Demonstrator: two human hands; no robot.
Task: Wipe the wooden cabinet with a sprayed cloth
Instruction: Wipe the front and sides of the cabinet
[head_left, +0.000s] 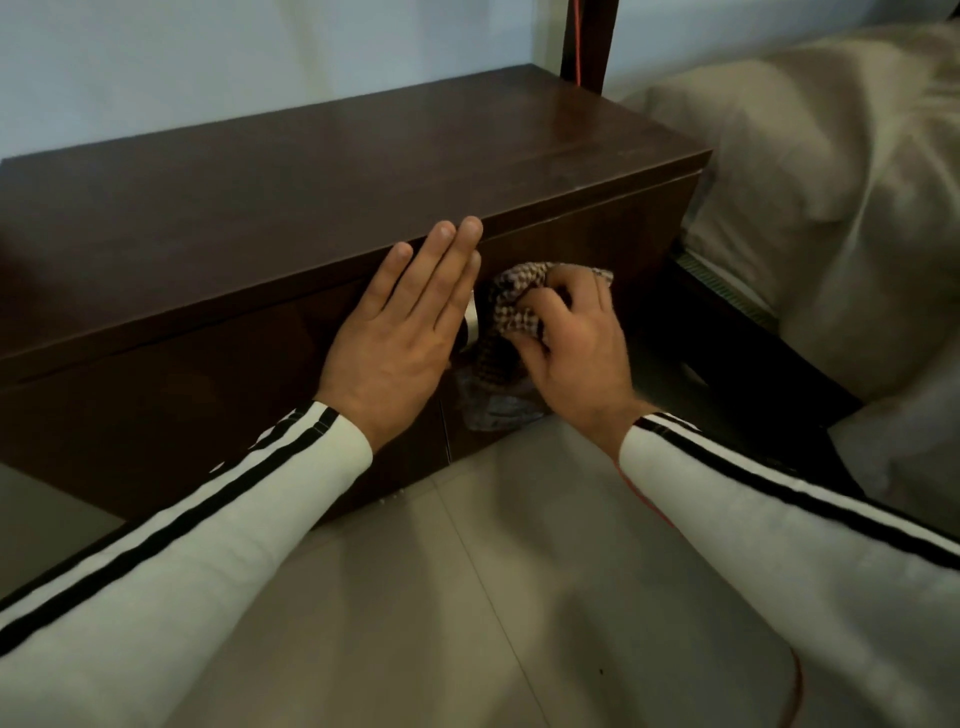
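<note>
Risk: cloth (511, 317) is bunched small, so it covers little per pass and knuckles may rub the cabinet (270, 208) front instead. It also sits right at the pale handle (471, 325), where it could snag. Left hand (402, 332) is flat and fully open, palm on the front panel, fingertips up at the top edge, gripping nothing. Right hand (566, 343) is curled tight around the checked cloth, pressing it to the front face just beside the left hand. Bed (831, 208) sits close on the right.
</note>
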